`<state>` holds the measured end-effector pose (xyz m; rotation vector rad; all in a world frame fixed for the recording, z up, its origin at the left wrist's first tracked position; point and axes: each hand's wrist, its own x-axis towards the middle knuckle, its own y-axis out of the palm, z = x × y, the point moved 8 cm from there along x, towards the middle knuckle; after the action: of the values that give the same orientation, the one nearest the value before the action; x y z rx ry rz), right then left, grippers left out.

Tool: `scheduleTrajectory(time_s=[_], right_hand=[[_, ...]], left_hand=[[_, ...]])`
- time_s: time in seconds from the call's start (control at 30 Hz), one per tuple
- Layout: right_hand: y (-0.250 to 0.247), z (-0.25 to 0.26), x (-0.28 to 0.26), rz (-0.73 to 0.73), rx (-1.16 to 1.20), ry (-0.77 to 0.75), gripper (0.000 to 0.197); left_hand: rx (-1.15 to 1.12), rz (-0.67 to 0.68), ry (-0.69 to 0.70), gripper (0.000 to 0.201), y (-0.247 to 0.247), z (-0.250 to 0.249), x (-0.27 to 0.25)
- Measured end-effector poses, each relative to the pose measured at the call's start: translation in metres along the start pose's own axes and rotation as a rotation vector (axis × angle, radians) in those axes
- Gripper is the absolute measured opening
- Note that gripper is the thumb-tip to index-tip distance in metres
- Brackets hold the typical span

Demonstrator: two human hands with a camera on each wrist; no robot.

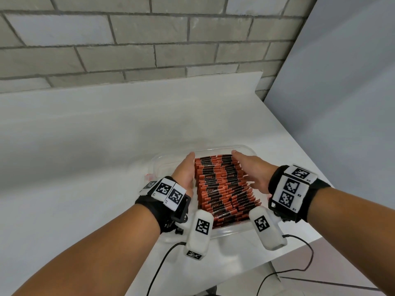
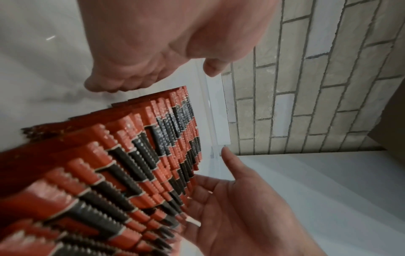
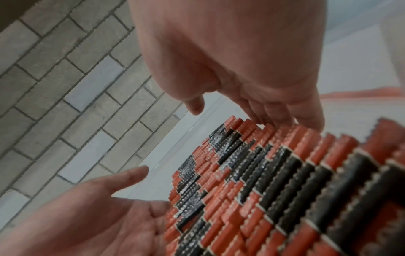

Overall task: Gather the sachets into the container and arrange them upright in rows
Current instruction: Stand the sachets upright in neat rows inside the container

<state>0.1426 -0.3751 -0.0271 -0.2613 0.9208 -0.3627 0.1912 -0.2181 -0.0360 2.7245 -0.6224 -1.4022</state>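
Container (image 1: 245, 230): upright sachets (image 1: 222, 189) in rows | both hands' fingers straight, flanking rows

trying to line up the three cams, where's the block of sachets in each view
Head: the sachets fill the clear container at lower centre, between the left hand and right hand.
Left wrist: lower left.
Right wrist: lower right.
Shared landmark: the grey brick wall, at right in the left wrist view, at upper left in the right wrist view.
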Motion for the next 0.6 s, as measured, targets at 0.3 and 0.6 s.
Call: scheduleTrajectory(time_s=[0.3, 0.6], right_hand=[[0.002, -0.017, -0.01, 0.06, 0.006, 0.045, 0.052], [-0.004, -0.026, -0.01, 0.001, 0.046, 0.02, 0.085]], left_hand=[[0.068, 0.127, -0.131, 0.037, 0.011, 0.025, -0.017], [0.057, 0.124, -0.171, 0.045, 0.008, 0.031, -0.02]])
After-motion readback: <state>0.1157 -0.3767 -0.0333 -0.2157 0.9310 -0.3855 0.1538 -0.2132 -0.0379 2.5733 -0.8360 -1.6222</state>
